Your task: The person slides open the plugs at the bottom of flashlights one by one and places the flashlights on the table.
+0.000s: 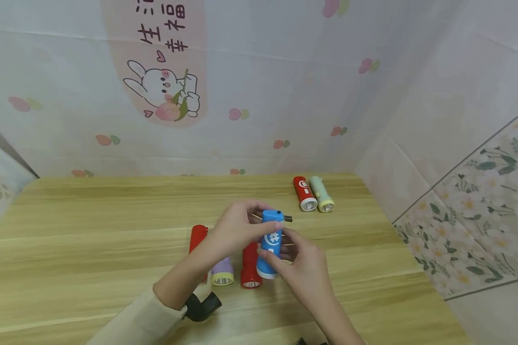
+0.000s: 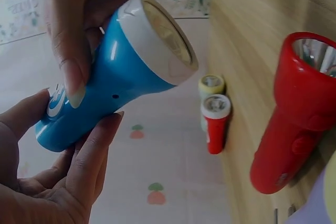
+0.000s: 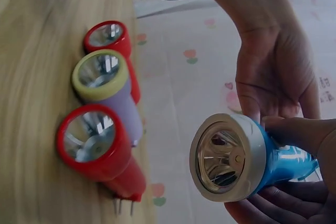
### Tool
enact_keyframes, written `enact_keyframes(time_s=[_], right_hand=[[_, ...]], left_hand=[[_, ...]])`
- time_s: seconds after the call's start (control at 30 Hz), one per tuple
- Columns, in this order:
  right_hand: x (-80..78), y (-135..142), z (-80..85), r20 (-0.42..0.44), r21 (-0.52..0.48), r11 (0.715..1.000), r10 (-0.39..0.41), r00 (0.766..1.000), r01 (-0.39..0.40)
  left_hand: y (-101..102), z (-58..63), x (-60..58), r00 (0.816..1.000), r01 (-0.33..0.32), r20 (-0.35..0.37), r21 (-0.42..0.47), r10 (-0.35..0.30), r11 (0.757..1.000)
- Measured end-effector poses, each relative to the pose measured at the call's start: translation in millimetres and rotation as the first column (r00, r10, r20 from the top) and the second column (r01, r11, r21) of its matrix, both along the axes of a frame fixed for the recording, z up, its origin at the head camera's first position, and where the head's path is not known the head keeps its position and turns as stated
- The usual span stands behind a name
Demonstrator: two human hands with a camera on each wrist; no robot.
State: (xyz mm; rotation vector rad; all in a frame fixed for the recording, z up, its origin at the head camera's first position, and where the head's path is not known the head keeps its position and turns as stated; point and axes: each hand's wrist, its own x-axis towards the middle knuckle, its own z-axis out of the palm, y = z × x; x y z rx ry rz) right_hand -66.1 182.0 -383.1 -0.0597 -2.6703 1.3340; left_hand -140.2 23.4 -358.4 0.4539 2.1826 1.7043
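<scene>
A blue flashlight [image 1: 273, 239] with a white rim is held above the table by both hands, tilted with its lens end toward the person. My left hand [image 1: 236, 229] grips its tail end, thumb across the front. Lower on the body, my right hand [image 1: 307, 264] holds it between thumb and fingers. Dark metal prongs [image 1: 288, 219] stick out near the tail. The left wrist view shows the blue body [image 2: 123, 72] from the side; in the right wrist view its clear lens [image 3: 223, 156] faces the camera.
Below the hands lie a red flashlight [image 1: 251, 268], a purple one with a yellow rim [image 1: 222, 273], and another red one [image 1: 197, 235], partly covered by the left arm. A red [image 1: 304, 191] and a pale green flashlight [image 1: 321, 192] lie at the table's back right. Printed cloth hangs behind.
</scene>
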Motion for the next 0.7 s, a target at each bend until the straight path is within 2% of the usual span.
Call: enact_keyframes(time_s=[0.17, 0.33, 0.57, 0.7], right_hand=[[-0.6, 6.8, -5.4, 0.028, 0.03, 0.999, -0.028, 0.999, 0.027], [-0.7, 11.6, -11.8, 0.047, 0.066, 0.998, -0.021, 0.999, 0.018], [-3.0, 16.7, -22.0, 0.073, 0.123, 0.992, -0.001, 0.997, -0.008], [-3.5, 20.5, -28.7, 0.098, 0.135, 0.991, -0.005, 0.995, -0.008]], left_hand=[[11.6, -9.2, -2.3, 1.0, 0.026, 0.016, -0.013, -0.026, 1.0], [19.0, -20.7, -5.6, 0.999, 0.041, 0.015, -0.035, -0.041, 0.999], [25.0, -36.4, -9.0, 0.999, 0.019, 0.027, -0.08, -0.016, 0.997], [28.7, -41.3, -7.0, 1.0, 0.004, 0.007, -0.151, -0.003, 0.989]])
